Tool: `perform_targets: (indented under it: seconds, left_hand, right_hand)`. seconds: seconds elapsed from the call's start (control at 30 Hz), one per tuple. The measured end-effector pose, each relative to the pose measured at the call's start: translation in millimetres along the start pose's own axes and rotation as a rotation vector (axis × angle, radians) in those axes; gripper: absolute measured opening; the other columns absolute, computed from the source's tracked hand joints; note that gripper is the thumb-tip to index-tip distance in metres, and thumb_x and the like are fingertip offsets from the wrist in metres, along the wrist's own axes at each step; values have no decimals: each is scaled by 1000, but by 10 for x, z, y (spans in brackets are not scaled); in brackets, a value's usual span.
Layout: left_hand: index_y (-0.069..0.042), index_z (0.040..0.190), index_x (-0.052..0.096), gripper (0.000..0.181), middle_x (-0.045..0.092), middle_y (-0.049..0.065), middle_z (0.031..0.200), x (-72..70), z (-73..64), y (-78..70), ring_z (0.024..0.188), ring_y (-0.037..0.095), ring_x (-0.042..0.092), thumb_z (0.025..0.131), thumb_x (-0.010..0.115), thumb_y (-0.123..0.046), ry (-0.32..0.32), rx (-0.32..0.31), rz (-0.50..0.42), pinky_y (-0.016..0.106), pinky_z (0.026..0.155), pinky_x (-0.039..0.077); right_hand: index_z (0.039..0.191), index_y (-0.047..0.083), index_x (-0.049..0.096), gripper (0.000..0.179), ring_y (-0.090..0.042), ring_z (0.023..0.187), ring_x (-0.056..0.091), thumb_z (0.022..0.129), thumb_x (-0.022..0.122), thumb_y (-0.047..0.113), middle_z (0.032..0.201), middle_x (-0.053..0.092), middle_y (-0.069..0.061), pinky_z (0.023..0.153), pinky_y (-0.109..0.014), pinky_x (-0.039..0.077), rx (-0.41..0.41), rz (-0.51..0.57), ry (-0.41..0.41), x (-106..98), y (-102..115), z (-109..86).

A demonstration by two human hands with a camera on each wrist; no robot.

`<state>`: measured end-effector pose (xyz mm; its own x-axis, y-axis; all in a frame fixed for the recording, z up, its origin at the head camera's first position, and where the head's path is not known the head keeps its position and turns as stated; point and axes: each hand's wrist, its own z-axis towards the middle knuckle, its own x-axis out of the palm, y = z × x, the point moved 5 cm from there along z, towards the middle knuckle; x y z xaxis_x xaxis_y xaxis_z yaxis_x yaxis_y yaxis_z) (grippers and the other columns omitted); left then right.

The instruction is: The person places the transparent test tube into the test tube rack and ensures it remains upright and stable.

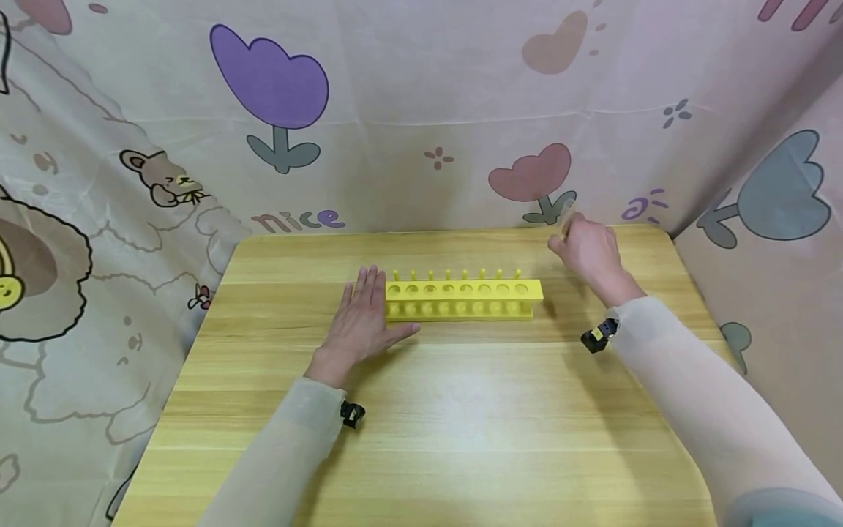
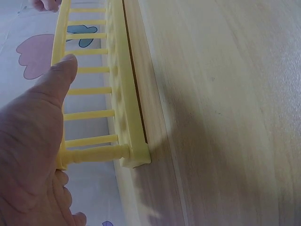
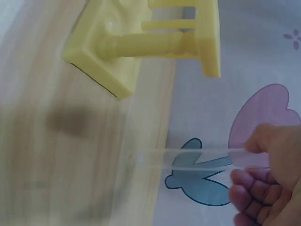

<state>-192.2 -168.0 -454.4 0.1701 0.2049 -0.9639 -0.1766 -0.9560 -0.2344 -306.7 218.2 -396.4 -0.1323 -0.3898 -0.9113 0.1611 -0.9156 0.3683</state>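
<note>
A yellow test tube rack (image 1: 461,318) stands on the table, with a row of round holes in its top and small pegs along its far side. Flat against its left end lies my left hand (image 1: 358,315), fingers straight and thumb stretched out along the front. That thumb (image 2: 56,82) lies against the top plate in the left wrist view. My right hand (image 1: 589,252) is beyond the rack's right end, raised above the table. Between its thumb and fingers it pinches a clear test tube (image 3: 193,159), which points downward, apart from the rack.
The wooden table (image 1: 474,410) reaches back to a printed cloth (image 1: 395,88), which also hangs at both sides. A small black wrist camera (image 1: 352,415) sits at the left cuff, another black camera (image 1: 598,335) at the right.
</note>
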Motion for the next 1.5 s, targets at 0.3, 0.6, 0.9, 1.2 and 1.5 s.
perform_targets:
  seconds: [0.3,0.6,0.9,1.2,1.5]
  left_hand:
    - [0,168,-1,124,-13,16,176,9,-1,6,164,31,-11,93,52,-82,6,4,5,54,134,-2]
    - [-2,168,-4,124,-14,16,176,-26,-8,9,164,32,-13,93,52,-82,18,7,1,55,133,-2]
    - [-3,168,-7,114,-16,16,175,-65,0,19,163,32,-14,99,47,-76,54,12,1,56,133,-3]
    - [-5,167,-11,104,-17,15,174,-82,-13,2,162,29,-17,105,44,-68,71,10,-29,55,133,-7]
    - [-4,167,-9,103,-17,15,174,-76,-10,0,162,30,-17,105,43,-68,65,13,-42,55,133,-7]
  right_hand:
    - [101,-2,63,31,-40,89,51,100,57,28,98,64,-21,84,-53,32,-103,-29,-22,42,30,-151]
    - [102,-2,65,33,-39,88,53,101,56,29,100,66,-21,80,-51,34,-116,-33,-11,-123,127,-270]
    - [99,4,70,26,-37,89,54,99,58,27,93,66,-14,83,-50,33,-173,36,-110,-365,405,-378]
    - [95,2,74,26,-36,94,60,100,62,25,100,72,-14,89,-55,39,-229,131,-123,-490,856,-448]
    - [93,3,72,23,-34,91,57,97,68,25,94,68,-13,86,-50,39,-290,164,-105,-409,1230,-488]
